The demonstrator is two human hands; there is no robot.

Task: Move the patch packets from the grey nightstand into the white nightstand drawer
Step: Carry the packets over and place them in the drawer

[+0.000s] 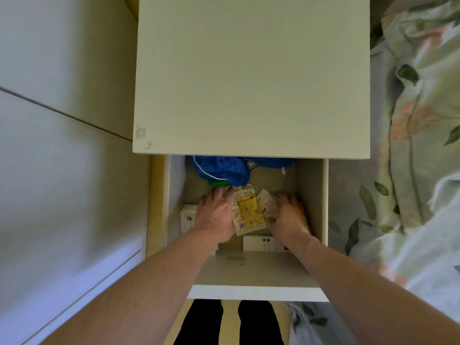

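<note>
You have both hands down inside the open drawer (311, 195) of the white nightstand (249, 75), and the patch packets (249, 211) lie between them on the drawer floor, roughly in the middle. Your left hand (216, 215) lies flat with its fingers stretched toward the far side, its inner edge against the left side of the packets. Your right hand (290, 215) cups the right side with fingers bent over the packets' edge. That two-sided hold looks meant to square the loose packets into one pile and keep them from sliding apart as you set them down.

The spot makes sense: the far part of the drawer is taken by a blue bag (221, 170) and a thin white cable (283, 180), a white box (263, 242) sits at the near wall, and a stack of white cards (188, 217) fills the left side, partly under your left wrist. The middle is the bare patch left.

The grey nightstand is not in view, so whether more packets wait there cannot be told. To your right is the bed with a flowered cover (418, 120).
</note>
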